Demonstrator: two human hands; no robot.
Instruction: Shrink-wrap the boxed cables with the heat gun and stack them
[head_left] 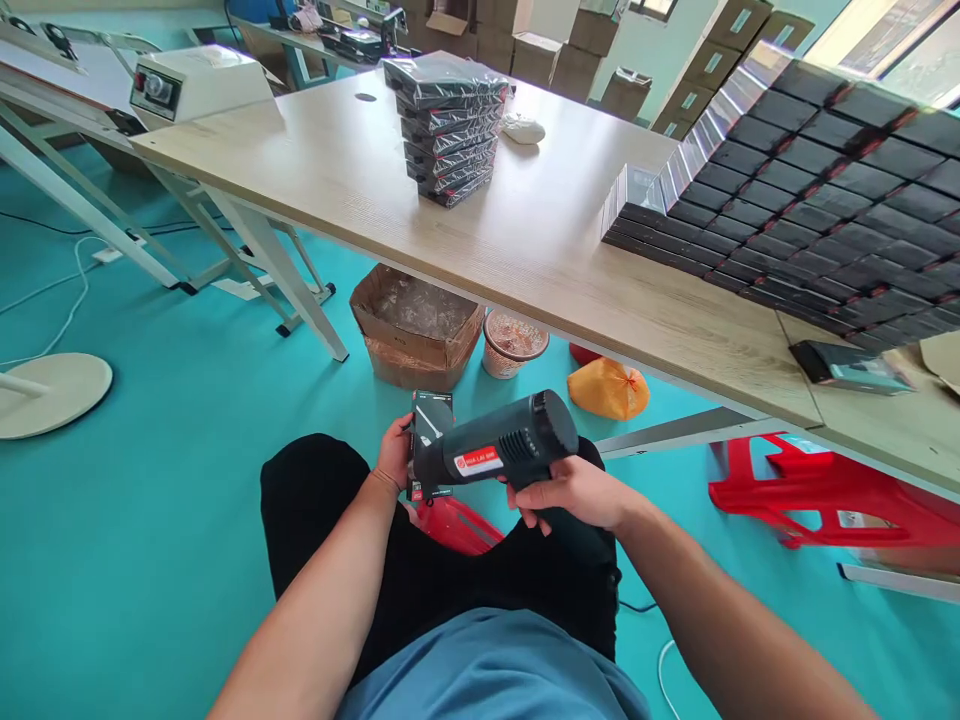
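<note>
My left hand holds a small dark printed box upright over my lap, fingers at its left edge. In my right hand is a dark green heat gun with a red and white label, gripped by its handle. The gun's nozzle points left, in front of the box, and hides its middle. On the wooden table ahead stands a stack of film-wrapped dark boxes. A large wall of dark boxes rises at the table's right.
Under the table are a cardboard box with clear plastic, a waste bin, an orange bag and a red stool. A white machine sits behind the table's left end. One dark box lies near the right edge.
</note>
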